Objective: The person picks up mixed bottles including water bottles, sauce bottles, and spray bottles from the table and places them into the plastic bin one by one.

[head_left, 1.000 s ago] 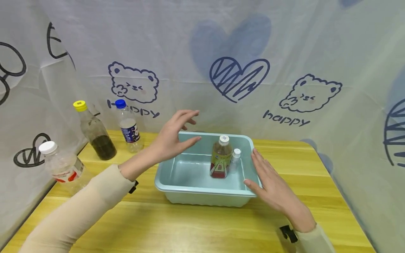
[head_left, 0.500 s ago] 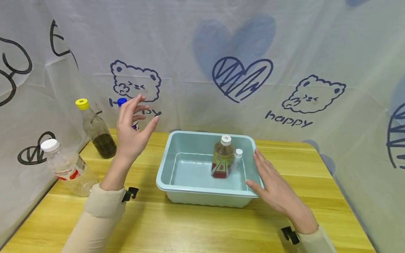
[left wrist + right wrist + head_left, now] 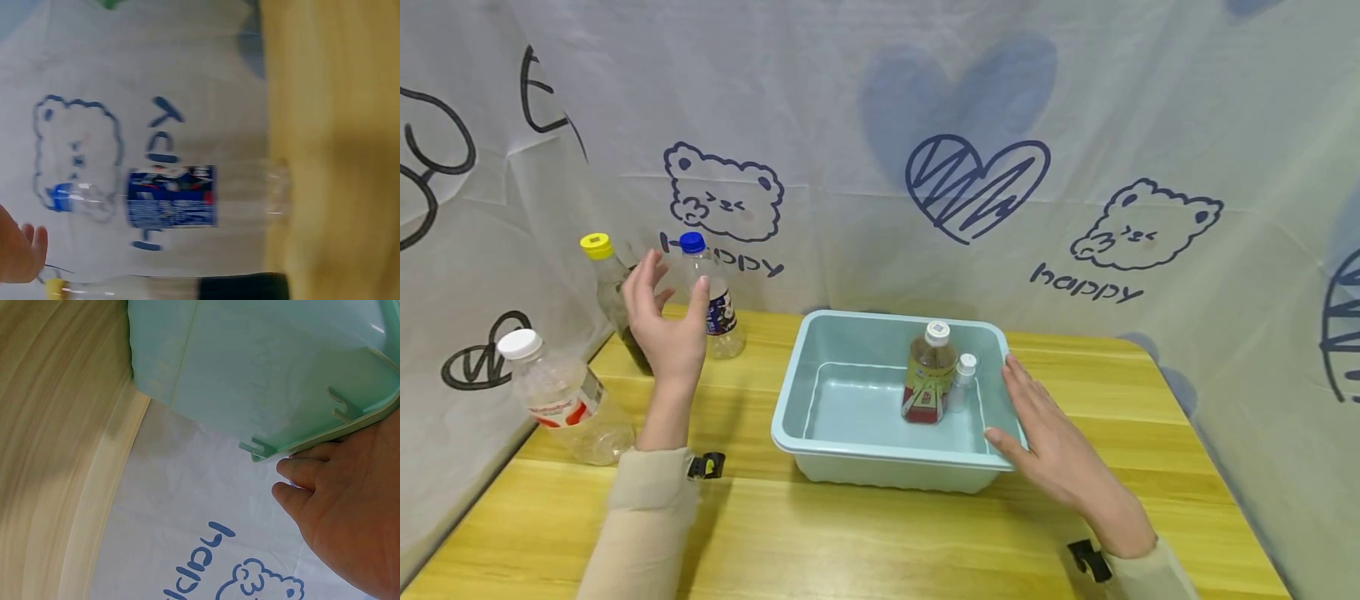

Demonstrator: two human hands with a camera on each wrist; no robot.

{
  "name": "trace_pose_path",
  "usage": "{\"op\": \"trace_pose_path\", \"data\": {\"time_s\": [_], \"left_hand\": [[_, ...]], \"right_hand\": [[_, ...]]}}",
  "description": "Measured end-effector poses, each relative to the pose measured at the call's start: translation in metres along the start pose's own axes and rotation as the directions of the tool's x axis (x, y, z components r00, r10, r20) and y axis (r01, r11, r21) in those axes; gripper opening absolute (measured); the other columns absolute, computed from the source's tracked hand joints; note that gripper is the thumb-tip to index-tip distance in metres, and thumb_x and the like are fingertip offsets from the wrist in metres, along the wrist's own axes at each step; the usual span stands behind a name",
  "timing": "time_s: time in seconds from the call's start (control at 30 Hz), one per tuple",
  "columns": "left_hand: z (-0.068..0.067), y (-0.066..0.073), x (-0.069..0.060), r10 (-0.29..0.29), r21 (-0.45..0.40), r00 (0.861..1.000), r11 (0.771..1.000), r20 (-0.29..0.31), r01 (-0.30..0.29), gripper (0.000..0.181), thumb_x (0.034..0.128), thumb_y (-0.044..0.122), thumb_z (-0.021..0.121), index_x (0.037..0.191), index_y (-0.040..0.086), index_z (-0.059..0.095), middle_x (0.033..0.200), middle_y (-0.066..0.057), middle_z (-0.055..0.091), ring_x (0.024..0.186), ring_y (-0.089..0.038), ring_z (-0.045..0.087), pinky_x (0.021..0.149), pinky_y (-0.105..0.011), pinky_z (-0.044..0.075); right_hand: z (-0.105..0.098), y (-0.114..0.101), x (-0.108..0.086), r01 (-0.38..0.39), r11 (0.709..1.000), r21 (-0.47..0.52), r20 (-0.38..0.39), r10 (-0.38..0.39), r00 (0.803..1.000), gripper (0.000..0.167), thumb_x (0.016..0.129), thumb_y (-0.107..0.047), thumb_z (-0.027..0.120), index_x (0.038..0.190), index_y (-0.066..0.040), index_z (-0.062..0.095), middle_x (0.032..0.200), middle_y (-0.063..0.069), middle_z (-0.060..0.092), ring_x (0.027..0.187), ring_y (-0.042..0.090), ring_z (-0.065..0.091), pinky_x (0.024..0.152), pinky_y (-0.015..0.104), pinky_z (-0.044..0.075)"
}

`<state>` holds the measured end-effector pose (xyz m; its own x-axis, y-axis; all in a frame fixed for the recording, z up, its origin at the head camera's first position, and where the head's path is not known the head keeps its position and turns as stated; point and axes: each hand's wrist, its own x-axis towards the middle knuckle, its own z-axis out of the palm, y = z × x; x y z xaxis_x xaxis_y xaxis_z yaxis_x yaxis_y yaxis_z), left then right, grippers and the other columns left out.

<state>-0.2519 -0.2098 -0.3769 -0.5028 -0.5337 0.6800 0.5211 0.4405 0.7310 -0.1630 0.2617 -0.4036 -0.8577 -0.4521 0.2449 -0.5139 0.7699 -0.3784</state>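
My left hand point(image 3: 666, 337) is raised with fingers loosely curved and nothing in them. It covers part of a glass bottle point(image 3: 613, 300) of dark liquid with a yellow cap. Just right of that hand stands a clear bottle point(image 3: 722, 317) with a blue cap and blue label, also seen in the left wrist view. My right hand point(image 3: 1056, 442) rests on the right rim of a light blue plastic basin point(image 3: 880, 452), fingers straight. Inside the basin, a white-capped drink bottle point(image 3: 927, 379) stands beside a small clear bottle point(image 3: 961, 387).
A clear bottle point(image 3: 568, 408) with a white cap and red-and-white label stands at the table's left edge. The wooden table point(image 3: 850, 542) meets a printed cloth point(image 3: 850, 125) hanging behind and at both sides.
My left hand has moved left from above the basin, past the blue-capped bottle, to in front of the yellow-capped one. The right hand stays on the basin's rim.
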Motion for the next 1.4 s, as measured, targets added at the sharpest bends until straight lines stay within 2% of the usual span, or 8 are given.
{"op": "trace_pose_path", "data": {"time_s": [0.1,0.27,0.53,0.73,0.97,1.2,1.4], "left_hand": [[0.001,-0.016,-0.003,-0.029,0.054,0.999,0.998,-0.015,0.030,0.066,0.0914,0.011,0.080,0.150,0.004,0.052,0.151,-0.012,0.050,0.137,-0.020,0.048,0.110,-0.031,0.044],[0.002,-0.035,-0.006,-0.127,0.115,0.992,0.986,0.026,0.123,0.069,0.0941,0.017,0.078,0.155,0.007,0.048,0.157,-0.005,0.044,0.142,-0.015,0.042,0.115,-0.034,0.041],[0.006,-0.054,0.005,-0.193,0.176,0.978,0.968,0.083,0.177,0.074,0.0964,0.024,0.076,0.159,0.009,0.041,0.161,-0.004,0.039,0.145,-0.014,0.039,0.117,-0.031,0.038],[0.008,-0.060,0.015,-0.250,0.191,0.961,0.955,0.121,0.225,0.076,0.0959,0.024,0.077,0.161,0.011,0.039,0.160,-0.004,0.041,0.145,-0.018,0.041,0.117,-0.032,0.038],[0.011,-0.061,0.018,-0.301,0.209,0.940,0.941,0.159,0.266,0.078,0.0960,0.026,0.077,0.162,0.013,0.037,0.160,-0.006,0.041,0.146,-0.020,0.040,0.119,-0.035,0.038],[0.014,-0.063,0.016,-0.288,0.229,0.944,0.942,0.165,0.247,0.076,0.0960,0.022,0.076,0.160,0.007,0.039,0.157,-0.012,0.043,0.145,-0.025,0.041,0.119,-0.038,0.039],[0.016,-0.066,0.015,-0.284,0.232,0.946,0.941,0.154,0.245,0.073,0.0965,0.021,0.075,0.159,0.008,0.040,0.157,-0.010,0.045,0.143,-0.025,0.044,0.117,-0.038,0.040]], "right_hand": [[0.001,0.000,0.000,0.006,1.000,-0.007,-0.001,-0.006,1.000,0.083,0.107,-0.042,0.054,0.165,0.000,0.013,0.174,0.009,0.002,0.159,0.036,0.013,0.126,0.058,0.019],[0.002,0.000,-0.001,0.008,1.000,-0.014,0.002,-0.008,1.000,0.084,0.106,-0.043,0.055,0.165,0.001,0.014,0.174,0.010,0.003,0.158,0.037,0.014,0.126,0.057,0.020],[0.002,0.000,0.000,0.008,1.000,-0.015,-0.005,-0.008,1.000,0.083,0.107,-0.043,0.054,0.165,-0.001,0.013,0.174,0.009,0.002,0.159,0.035,0.013,0.126,0.058,0.021],[0.001,0.000,-0.001,0.006,1.000,-0.018,-0.006,-0.006,1.000,0.083,0.107,-0.044,0.054,0.165,-0.001,0.013,0.174,0.009,0.002,0.159,0.035,0.013,0.125,0.059,0.021],[0.000,0.001,-0.001,0.005,1.000,-0.013,-0.007,-0.005,1.000,0.083,0.107,-0.044,0.054,0.165,-0.001,0.014,0.174,0.009,0.003,0.159,0.035,0.013,0.126,0.058,0.021],[-0.001,0.000,-0.001,-0.004,1.000,-0.021,0.000,0.004,1.000,0.084,0.107,-0.045,0.054,0.165,0.000,0.014,0.174,0.011,0.004,0.159,0.035,0.013,0.126,0.057,0.020],[-0.001,0.000,-0.001,-0.003,1.000,-0.019,0.000,0.003,1.000,0.083,0.107,-0.045,0.054,0.165,0.000,0.014,0.174,0.011,0.004,0.159,0.035,0.013,0.127,0.055,0.020]]}}
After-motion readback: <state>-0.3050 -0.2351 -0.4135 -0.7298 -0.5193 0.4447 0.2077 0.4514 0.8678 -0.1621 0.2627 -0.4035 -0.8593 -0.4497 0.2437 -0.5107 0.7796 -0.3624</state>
